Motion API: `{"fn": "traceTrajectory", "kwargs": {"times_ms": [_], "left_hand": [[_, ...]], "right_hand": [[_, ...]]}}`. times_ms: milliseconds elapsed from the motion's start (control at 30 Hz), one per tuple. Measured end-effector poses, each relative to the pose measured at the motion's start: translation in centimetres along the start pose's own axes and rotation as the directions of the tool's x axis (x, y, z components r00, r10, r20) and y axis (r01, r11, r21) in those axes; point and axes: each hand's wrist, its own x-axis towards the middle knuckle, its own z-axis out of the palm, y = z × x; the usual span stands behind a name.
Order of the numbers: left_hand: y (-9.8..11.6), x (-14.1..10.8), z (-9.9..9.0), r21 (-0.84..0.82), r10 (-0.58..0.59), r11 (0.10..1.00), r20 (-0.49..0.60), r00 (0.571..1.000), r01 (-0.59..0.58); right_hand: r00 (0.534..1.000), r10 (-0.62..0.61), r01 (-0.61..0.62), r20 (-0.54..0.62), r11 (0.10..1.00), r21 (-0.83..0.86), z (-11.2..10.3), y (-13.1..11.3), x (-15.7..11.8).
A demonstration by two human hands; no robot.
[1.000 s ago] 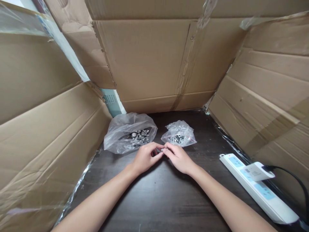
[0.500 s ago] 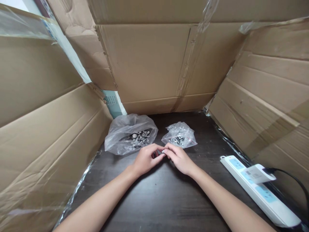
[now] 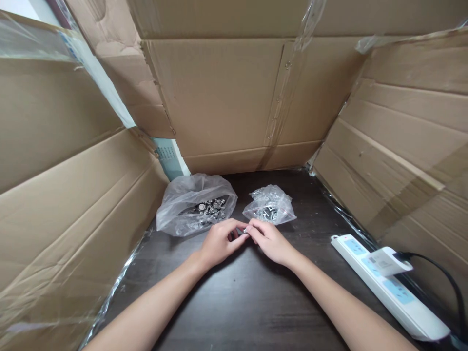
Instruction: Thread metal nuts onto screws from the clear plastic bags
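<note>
My left hand point(image 3: 222, 242) and my right hand point(image 3: 268, 241) meet over the middle of the table, fingertips pinched together. Between them is a small shiny metal part point(image 3: 245, 231), mostly covered by the fingers, so its exact kind does not show. Just beyond my left hand lies an open clear plastic bag point(image 3: 175, 214) with several silver metal pieces point(image 3: 212, 210) with round heads inside. Beyond my right hand sits a smaller clear zip bag point(image 3: 275, 195) holding many small screws point(image 3: 268, 213).
A white power strip point(image 3: 395, 292) with a plugged-in white adapter point(image 3: 387, 262) and black cable point(image 3: 444, 273) lies at the right. Cardboard walls point(image 3: 226, 97) enclose the dark table point(image 3: 234, 312) at the back and both sides.
The view has shifted slightly. Both hands stay together on the small metal part, with only slight finger movement; the right fingertips now cover a bit more of it.
</note>
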Motion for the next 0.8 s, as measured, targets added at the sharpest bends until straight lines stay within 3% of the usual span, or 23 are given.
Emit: {"fn": "traceTrajectory", "kwargs": {"times_ms": [633,800], "left_hand": [[0.17,0.1,0.03,0.013,-0.005,1.0,-0.016,1.0,0.005],[0.24,0.07,0.03,0.022,0.012,1.0,-0.017,1.0,-0.011]], "right_hand": [[1.0,0.009,-0.007,-0.023,0.997,0.072,0.01,-0.23,-0.07],[1.0,0.025,-0.025,-0.012,1.0,-0.006,0.07,-0.35,-0.12]]}}
